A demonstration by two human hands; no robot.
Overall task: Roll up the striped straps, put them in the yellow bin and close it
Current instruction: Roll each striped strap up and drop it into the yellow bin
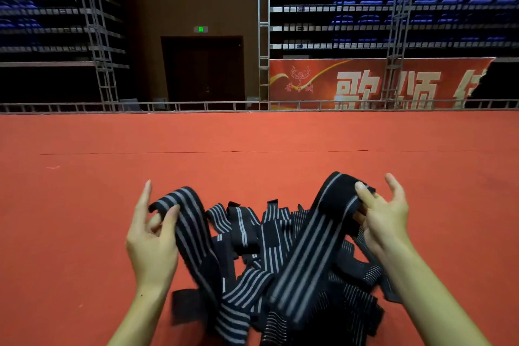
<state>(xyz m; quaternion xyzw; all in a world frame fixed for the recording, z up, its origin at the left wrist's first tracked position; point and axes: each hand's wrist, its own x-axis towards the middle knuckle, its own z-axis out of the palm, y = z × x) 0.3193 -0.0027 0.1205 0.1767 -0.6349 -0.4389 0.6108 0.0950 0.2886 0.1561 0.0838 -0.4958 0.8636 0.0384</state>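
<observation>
A heap of black straps with grey stripes (269,239) lies on the red carpet in front of me. My left hand (153,236) pinches one end of a strap (186,222) that is lifted off the heap, thumb and fingers curled round its edge. My right hand (384,213) holds a partly rolled strap (337,199) above the heap, and its loose tail hangs down toward me. The yellow bin is not in view.
The red carpet (252,135) stretches ahead to a low metal rail (196,106). Beyond the rail stand truss towers (263,28), a dark doorway, a red banner (365,84) and rows of blue seats.
</observation>
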